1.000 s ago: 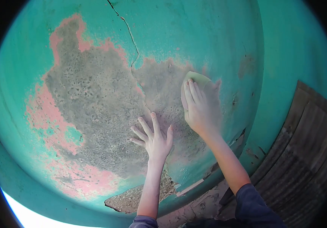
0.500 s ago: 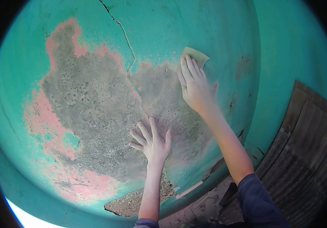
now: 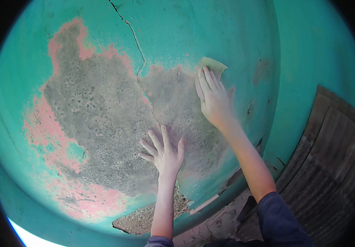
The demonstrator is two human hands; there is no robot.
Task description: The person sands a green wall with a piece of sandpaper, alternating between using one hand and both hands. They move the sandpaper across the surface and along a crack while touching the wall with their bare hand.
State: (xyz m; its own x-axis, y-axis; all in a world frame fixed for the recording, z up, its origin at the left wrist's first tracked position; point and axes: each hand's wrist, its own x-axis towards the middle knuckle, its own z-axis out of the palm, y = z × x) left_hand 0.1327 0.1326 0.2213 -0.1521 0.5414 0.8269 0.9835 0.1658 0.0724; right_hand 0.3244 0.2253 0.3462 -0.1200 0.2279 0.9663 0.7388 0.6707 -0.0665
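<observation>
A worn green wall (image 3: 177, 33), bowed in the wide view, fills the scene around a large, pitted grey patch (image 3: 99, 115) where the paint is gone. Well to the right of the patch, past an edge in the wall, dark ridged sheeting (image 3: 330, 148) leans at a slant, while bright light shows far below it to the left. Ragged pink paint (image 3: 49, 123) borders the patch, thickest along its left and lower left sides, and a thin crack (image 3: 138, 74) drops from above into its middle. Beneath the patch, a strip of rough broken plaster (image 3: 140, 216) lies exposed. A person in dark blue sleeves (image 3: 280, 218) reaches up with both arms: the left hand (image 3: 168, 159), dusted pale, rests on the lower middle of the patch, its fingers spread apart, while the right hand (image 3: 217, 103) keeps its fingers together, holding a pale green sheet (image 3: 213, 66) to the wall at the patch's upper right border. The sheet's visible part runs lengthwise along those fingers, one corner pointing right, away from the patch; the hand covers much of it, leaving its full long axis unclear.
</observation>
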